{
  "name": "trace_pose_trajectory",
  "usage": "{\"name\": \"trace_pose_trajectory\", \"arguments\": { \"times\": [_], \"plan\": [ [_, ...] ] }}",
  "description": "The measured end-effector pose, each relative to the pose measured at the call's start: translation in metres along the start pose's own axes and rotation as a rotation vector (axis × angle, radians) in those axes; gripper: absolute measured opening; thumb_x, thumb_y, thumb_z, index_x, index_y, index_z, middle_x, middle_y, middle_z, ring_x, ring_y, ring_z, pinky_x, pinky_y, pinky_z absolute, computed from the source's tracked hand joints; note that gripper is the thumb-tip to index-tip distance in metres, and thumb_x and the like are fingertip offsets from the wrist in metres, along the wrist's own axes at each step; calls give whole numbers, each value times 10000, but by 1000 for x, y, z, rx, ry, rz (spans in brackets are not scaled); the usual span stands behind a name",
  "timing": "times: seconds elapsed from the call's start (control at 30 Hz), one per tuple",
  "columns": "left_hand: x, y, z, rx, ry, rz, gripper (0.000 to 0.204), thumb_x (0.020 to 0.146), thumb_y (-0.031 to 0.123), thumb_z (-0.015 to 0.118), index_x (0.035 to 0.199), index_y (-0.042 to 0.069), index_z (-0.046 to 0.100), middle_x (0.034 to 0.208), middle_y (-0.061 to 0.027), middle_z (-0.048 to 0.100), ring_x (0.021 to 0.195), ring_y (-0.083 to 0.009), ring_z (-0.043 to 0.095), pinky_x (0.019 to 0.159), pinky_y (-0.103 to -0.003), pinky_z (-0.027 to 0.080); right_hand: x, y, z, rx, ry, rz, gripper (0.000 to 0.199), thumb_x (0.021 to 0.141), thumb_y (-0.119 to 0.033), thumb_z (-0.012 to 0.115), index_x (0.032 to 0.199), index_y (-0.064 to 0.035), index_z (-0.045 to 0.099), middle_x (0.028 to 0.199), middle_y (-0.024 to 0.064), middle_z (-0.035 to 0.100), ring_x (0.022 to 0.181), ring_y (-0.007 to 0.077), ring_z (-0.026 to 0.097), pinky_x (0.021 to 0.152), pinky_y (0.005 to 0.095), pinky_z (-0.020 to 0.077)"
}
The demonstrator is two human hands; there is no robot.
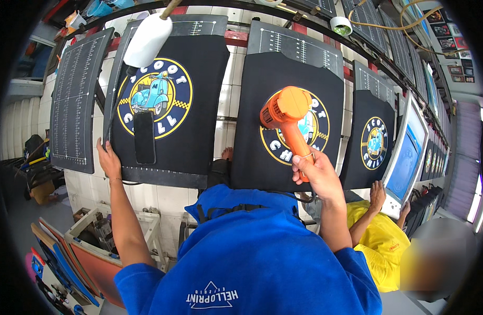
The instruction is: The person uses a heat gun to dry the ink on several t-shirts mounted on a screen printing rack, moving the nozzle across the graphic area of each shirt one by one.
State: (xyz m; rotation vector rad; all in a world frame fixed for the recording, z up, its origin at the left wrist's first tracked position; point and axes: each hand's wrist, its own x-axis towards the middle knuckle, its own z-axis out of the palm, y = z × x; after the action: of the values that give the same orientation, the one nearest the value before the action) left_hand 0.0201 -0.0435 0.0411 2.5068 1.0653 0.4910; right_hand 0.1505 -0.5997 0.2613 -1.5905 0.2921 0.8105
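Resting by the left edge of the left board [165, 177], your left hand [109, 160] has fingers slightly apart; dark phone [144, 139] lies on that board's black shirt [204, 126]. Rightward, your right hand [320, 174], fingers clamped round its handle, holds the orange heat gun [291, 113] over the middle shirt's round print [322, 127]. Far right: yellow-clad co-worker [378, 247], hands at a white frame [392, 206].
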Motion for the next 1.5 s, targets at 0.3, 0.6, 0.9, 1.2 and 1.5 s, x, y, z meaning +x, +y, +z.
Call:
{"name": "trace_pose_trajectory", "arguments": {
  "times": [0.3, 0.6, 0.9, 1.2, 1.5],
  "plan": [
    [-30, 23, -28, 21, 194, 137, 373, 1032, 240, 463, 1328, 30, 548, 1129, -189, 631, 913, -336, 616, 830, -414, 475, -6, 4, -14, -55, -1, 8, 282, 934, -262, 662, 1083, -30, 601, 768, -7, 578, 617, 75, 577, 557, 215, 473],
    [-121, 51, -15, -547, -48, -300, 331, 1048, 304, 471, 1047, 17, 635, 730, 19, 484, 607, -57, 437, 551, -222, 383, -15, 15, -46, -55, -50, -41, 317, 948, -262, 646, 1134, -14, 577, 779, 2, 580, 631, 80, 584, 561, 221, 487],
    [-157, 108, 20, -103, 35, -186, 317, 999, 251, 499, 1087, -36, 600, 1030, -258, 650, 970, -438, 605, 829, -481, 462, -23, 14, -69, -115, -101, -22, 283, 971, -285, 614, 1075, -26, 570, 760, 6, 575, 620, 94, 584, 555, 229, 487],
    [-163, 136, 30, 225, 194, -212, 308, 981, 324, 524, 997, 24, 592, 1003, -156, 645, 970, -376, 597, 794, -492, 464, -1, 9, -68, -123, -225, -32, 295, 954, -298, 641, 1046, -24, 584, 738, -5, 572, 608, 76, 588, 538, 218, 484],
    [-165, 135, 35, 184, 233, -221, 357, 1002, 370, 472, 967, 36, 591, 993, -155, 653, 957, -384, 594, 783, -505, 443, 7, 5, -50, -221, -279, -93, 305, 947, -286, 655, 1064, -13, 586, 745, -9, 568, 604, 68, 574, 533, 211, 468]
  ]
}}
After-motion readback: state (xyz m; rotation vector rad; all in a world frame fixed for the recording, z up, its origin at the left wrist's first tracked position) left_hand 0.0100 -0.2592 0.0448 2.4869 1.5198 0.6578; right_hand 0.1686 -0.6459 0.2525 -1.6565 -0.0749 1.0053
